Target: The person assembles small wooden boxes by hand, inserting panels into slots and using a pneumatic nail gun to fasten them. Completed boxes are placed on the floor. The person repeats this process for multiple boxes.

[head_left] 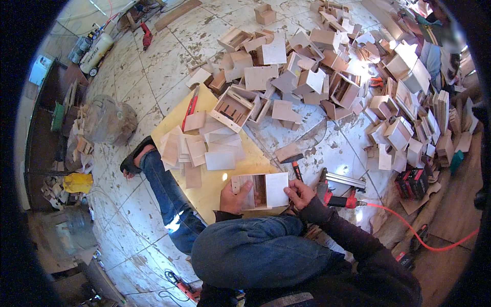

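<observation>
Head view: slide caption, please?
Left hand holds a wooden box, right hand touches a pale panel covering part of it.

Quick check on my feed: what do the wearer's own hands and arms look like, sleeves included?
Both the left hand and the right hand are bare and ungloved. The right sleeve is long, very dark, near black, and plain as far as I can see. Of the left sleeve, only a dark cuff end shows.

Far left of me, I note a cream-tanked air compressor (97, 55), red tool (147, 41) nearby on tiled floor (169, 64). My right: red-and-black carton (410, 184).
</observation>
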Demonstrator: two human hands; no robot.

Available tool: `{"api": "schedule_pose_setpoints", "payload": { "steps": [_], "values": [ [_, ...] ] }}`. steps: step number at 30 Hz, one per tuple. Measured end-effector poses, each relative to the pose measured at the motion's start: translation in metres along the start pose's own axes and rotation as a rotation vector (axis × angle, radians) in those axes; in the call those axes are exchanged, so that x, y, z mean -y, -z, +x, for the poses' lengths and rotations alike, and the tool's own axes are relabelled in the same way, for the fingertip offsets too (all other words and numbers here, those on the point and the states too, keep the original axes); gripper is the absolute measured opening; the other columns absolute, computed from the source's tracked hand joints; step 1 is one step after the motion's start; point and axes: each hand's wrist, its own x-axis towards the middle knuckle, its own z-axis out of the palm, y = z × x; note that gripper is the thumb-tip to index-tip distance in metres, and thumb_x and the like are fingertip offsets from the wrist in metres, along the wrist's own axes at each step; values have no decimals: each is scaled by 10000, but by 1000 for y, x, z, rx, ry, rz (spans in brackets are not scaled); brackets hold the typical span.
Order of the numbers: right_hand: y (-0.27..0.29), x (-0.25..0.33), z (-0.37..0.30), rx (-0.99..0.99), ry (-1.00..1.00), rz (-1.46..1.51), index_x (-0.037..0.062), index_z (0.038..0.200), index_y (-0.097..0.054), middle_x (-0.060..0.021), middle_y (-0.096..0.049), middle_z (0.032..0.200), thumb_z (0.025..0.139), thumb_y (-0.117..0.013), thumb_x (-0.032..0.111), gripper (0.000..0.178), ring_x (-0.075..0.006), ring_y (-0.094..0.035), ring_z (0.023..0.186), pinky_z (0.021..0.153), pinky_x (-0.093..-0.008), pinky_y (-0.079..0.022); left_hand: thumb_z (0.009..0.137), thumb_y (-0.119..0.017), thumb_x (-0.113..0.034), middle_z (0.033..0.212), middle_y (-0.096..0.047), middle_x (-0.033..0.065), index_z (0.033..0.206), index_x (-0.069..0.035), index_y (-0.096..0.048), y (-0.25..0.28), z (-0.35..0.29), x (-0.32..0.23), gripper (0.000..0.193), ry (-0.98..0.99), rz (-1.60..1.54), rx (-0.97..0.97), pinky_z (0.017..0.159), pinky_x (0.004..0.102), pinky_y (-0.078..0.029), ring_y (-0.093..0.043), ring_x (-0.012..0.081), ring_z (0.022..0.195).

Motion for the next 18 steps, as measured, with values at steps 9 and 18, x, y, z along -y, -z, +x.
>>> {"api": "schedule_pose_setpoints", "payload": {
  "steps": [9, 18],
  "values": [
    [-1, -2, 18, 134, -74, -161, 27, 918, -534, -73, -573, 674, 901, -560, 318, 293, -145, -554, 598, 564, -300, -452, 873, -626, -169, 834, -641, 130, 1025, -1, -504, -4, -1, 3, 257, -30, -41, 13, 580, 324, -556, -651, 210, 681],
    [-8, 12, 23, 220, -15, -211, 21, 898, -511, -41, -562, 613, 927, -542, 277, 260, -116, -566, 506, 472, -278, -453, 714, -788, -185, 968, -643, 93, 1066, 4, -535, 0, 7, 11, 473, -130, 179, 5, 783, 309, -500, -616, 173, 872]
  ]
}}
